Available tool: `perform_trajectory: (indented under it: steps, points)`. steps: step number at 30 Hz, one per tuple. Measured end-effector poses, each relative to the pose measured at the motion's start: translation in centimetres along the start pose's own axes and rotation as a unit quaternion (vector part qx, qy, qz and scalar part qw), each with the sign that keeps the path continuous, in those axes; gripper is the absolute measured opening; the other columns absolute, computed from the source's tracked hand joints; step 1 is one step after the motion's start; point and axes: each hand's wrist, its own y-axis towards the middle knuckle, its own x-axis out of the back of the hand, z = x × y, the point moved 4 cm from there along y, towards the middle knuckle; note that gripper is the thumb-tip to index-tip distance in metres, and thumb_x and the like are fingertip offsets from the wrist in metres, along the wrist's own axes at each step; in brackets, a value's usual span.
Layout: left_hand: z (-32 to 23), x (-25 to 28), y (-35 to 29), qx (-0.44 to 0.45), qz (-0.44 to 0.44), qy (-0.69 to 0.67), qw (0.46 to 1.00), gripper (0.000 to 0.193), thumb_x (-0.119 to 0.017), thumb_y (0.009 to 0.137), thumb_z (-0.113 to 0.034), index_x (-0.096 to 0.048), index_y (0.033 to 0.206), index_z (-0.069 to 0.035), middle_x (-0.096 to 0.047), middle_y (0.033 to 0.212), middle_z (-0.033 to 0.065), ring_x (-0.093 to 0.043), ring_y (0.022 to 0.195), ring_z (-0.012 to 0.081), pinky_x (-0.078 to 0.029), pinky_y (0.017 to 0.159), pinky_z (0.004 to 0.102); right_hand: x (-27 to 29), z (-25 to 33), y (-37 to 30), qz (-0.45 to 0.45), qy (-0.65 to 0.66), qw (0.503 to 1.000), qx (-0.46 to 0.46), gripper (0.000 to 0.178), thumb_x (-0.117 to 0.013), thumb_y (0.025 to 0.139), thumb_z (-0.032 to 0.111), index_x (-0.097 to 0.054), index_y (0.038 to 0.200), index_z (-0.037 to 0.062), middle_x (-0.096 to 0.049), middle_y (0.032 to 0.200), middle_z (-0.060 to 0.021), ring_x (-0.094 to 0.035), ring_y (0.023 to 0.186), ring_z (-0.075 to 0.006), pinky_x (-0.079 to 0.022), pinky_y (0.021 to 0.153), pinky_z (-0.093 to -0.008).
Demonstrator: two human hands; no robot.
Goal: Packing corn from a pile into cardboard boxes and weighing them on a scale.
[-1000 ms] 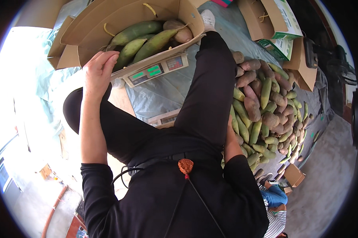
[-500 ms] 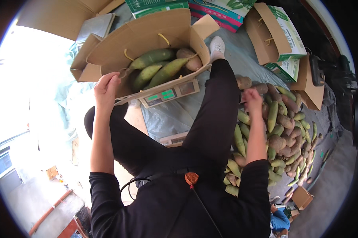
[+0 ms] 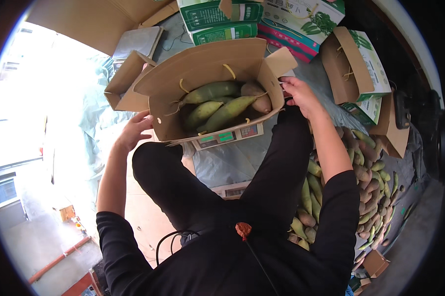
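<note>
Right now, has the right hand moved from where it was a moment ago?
Yes: the right hand has moved forward and leftward, from the vegetable pile to the open cardboard box's right end.

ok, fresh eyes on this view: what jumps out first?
The open cardboard box in the upper middle, with plump green vegetables inside and the left hand and right hand at its two sides. Then the big heap of green and brown vegetables on the right, and the lit green display just below the box's near edge.
</note>
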Motion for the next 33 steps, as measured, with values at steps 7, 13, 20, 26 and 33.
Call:
perform_trajectory:
  steps: [7, 13, 20, 26, 33]
  points:
    - [0.8, -0.5, 2.3, -0.011, 0.053, -0.027, 0.998, 0.04, -0.056, 0.092, -0.032, -0.052, 0.125, -0.01, -0.062, 0.104, 0.0027, -0.054, 0.096, 0.0121, -0.044, 0.078, 0.0312, -1.2, 0.8, 2.2, 0.014, -0.034, 0.999, -0.023, 0.029, -0.051, 0.09, 0.025, -0.058, 0.114, 0.0112, -0.063, 0.094, -0.0005, -0.058, 0.079, -0.011, -0.045, 0.066, -0.0281]
    - [1.8, 0.0, 3.7, -0.028, 0.011, -0.099, 0.995, 0.045, -0.065, 0.085, -0.035, -0.054, 0.121, -0.012, -0.059, 0.08, -0.0018, -0.052, 0.076, 0.0091, -0.038, 0.067, 0.028, -2.5, 1.3, 2.9, -0.024, 0.021, 0.999, -0.014, 0.026, -0.05, 0.087, 0.013, -0.058, 0.11, 0.0049, -0.064, 0.092, -0.0042, -0.062, 0.076, -0.0121, -0.05, 0.061, -0.0287]
    - [2.7, 3.1, 4.1, -0.042, -0.087, -0.218, 0.971, 0.054, -0.067, 0.084, -0.036, -0.049, 0.128, -0.009, -0.057, 0.078, -0.0027, -0.053, 0.073, 0.0088, -0.039, 0.068, 0.0291, -6.1, 6.6, 0.8, -0.074, 0.035, 0.997, 0.011, 0.026, -0.045, 0.085, 0.003, -0.055, 0.109, 0.0058, -0.065, 0.08, -0.0059, -0.056, 0.052, -0.0096, -0.038, 0.041, -0.0228]
    - [4.8, 10.4, -0.2, -0.095, -0.178, -0.294, 0.934, 0.056, -0.068, 0.083, -0.04, -0.05, 0.126, -0.009, -0.059, 0.08, 0.0013, -0.056, 0.074, 0.0116, -0.042, 0.068, 0.0298, -11.6, 12.7, 0.1, 0.023, -0.002, 0.997, 0.073, 0.034, -0.042, 0.085, 0.002, -0.048, 0.118, 0.0074, -0.066, 0.082, -0.0043, -0.041, 0.049, -0.0025, -0.029, 0.041, -0.0198]
    - [13.2, 17.3, -10.4, -0.132, -0.285, -0.337, 0.887, 0.06, -0.067, 0.083, -0.043, -0.049, 0.129, -0.008, -0.058, 0.099, -0.0003, -0.056, 0.088, 0.0108, -0.043, 0.076, 0.031, -25.4, 17.6, -2.6, 0.125, -0.001, 0.985, 0.116, 0.033, -0.04, 0.085, 0.001, -0.046, 0.117, 0.0067, -0.065, 0.087, -0.006, -0.036, 0.052, -0.0028, -0.029, 0.043, -0.0197]
